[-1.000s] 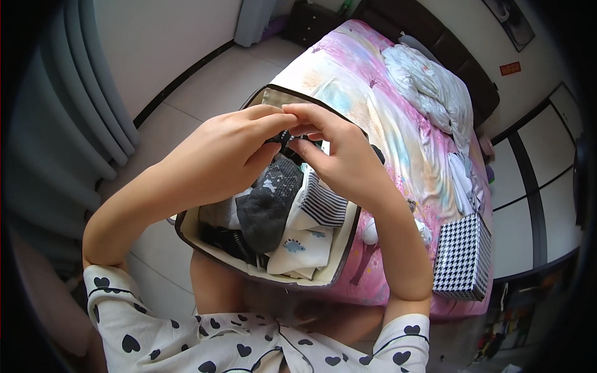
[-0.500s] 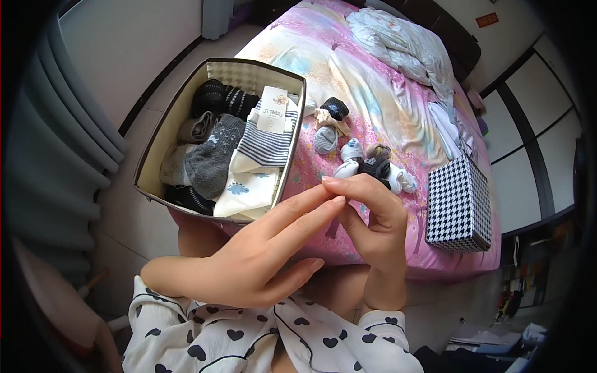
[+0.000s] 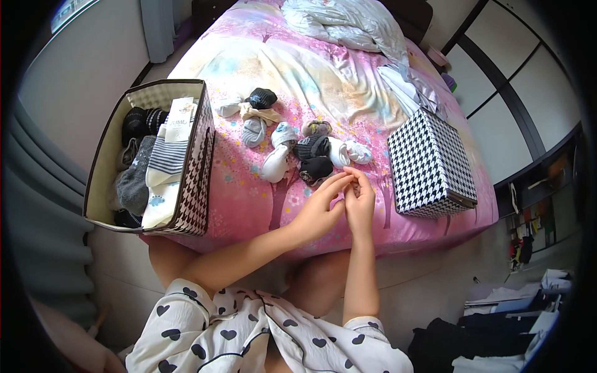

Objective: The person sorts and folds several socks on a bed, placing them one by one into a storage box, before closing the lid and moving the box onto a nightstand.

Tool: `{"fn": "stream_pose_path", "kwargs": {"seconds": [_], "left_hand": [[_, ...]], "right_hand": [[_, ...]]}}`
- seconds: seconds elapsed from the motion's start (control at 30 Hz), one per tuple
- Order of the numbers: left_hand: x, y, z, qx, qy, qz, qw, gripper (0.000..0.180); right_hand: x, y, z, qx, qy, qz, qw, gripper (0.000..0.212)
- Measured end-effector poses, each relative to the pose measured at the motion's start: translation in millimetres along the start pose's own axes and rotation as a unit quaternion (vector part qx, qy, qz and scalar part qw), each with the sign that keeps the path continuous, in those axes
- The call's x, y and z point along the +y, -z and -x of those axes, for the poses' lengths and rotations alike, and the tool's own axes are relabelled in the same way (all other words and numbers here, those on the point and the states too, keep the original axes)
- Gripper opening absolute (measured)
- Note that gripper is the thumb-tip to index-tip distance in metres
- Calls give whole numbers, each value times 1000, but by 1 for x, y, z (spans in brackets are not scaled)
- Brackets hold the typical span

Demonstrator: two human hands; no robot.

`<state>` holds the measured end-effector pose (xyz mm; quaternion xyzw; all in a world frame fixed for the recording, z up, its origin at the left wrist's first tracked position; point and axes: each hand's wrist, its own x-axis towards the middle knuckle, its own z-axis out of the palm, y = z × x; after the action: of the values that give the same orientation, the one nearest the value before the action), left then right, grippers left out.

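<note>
My left hand [image 3: 319, 210] and my right hand [image 3: 360, 202] meet at the fingertips over the near part of the bed. The left fingers are stretched out; the right ones are gently bent, with the thumb apart. Nothing shows in either hand. Just beyond them lie several rolled socks: a black pair [image 3: 316, 169], a dark grey pair [image 3: 311, 147], a white pair [image 3: 275, 164] and a pale patterned pair [image 3: 359, 151]. Farther left are a grey-blue sock ball [image 3: 254, 132], a beige one [image 3: 260, 114] and a black one [image 3: 261, 98].
An open fabric storage box [image 3: 198, 165] at the left holds grey socks [image 3: 135, 177] and striped socks [image 3: 166, 155] with a tag. A houndstooth box [image 3: 418, 168] stands at the right. A quilt [image 3: 348, 25] lies far back; folded clothes [image 3: 497, 323] are at lower right.
The view has shifted right, so the storage box now sits farther left. My joined hands have moved forward, away from my body, nearer the rolled socks.
</note>
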<state>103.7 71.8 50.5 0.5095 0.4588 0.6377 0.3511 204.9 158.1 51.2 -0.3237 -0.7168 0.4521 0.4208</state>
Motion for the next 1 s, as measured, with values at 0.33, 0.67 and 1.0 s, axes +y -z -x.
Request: {"fn": "stream_pose_path", "kwargs": {"seconds": [0.33,0.67,1.0], "left_hand": [[-50,-23,-8,8,54,27,998,69],[-44,-22,-10,-8,42,20,999,67],[-39,-23,-12,-24,100,122,987,52]], "right_hand": [[81,23,-68,108,154,280,941,54],[75,23,-53,142,68,216,964,35],[46,21,41,93,38,11,995,51]]}}
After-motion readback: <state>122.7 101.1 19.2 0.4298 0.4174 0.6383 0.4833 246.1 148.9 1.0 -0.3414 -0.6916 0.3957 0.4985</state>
